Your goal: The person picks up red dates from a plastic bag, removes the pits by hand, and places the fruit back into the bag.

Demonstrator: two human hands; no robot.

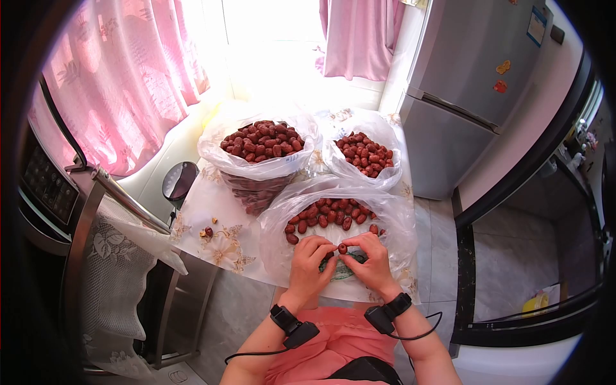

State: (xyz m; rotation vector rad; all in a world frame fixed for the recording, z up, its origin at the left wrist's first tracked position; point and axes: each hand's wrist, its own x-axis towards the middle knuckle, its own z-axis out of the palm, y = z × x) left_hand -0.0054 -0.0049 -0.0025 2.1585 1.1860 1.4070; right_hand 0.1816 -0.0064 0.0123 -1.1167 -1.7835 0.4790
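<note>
Above the front plastic bag (pixel 398 224), my two hands meet with their fingertips almost together. My right hand (pixel 372 262) pinches a red date (pixel 342 248) between thumb and fingers, and the left fingertips reach its near side. Curled next to it, my left hand (pixel 309 266) is closed around another dark red date (pixel 329 255), mostly hidden by the fingers. Several loose red dates (pixel 323 220) lie in the spread bag just beyond my hands. Green print (pixel 346 273) on the bag shows under my right hand.
Behind stand a large bag (pixel 247 168) heaped with dates and a smaller bag (pixel 366 181) of dates. Date scraps (pixel 206 232) lie on the flowered tablecloth (pixel 221 256) at left. A refrigerator (pixel 449 141) rises at right; an oven-like appliance (pixel 48 179) stands at left.
</note>
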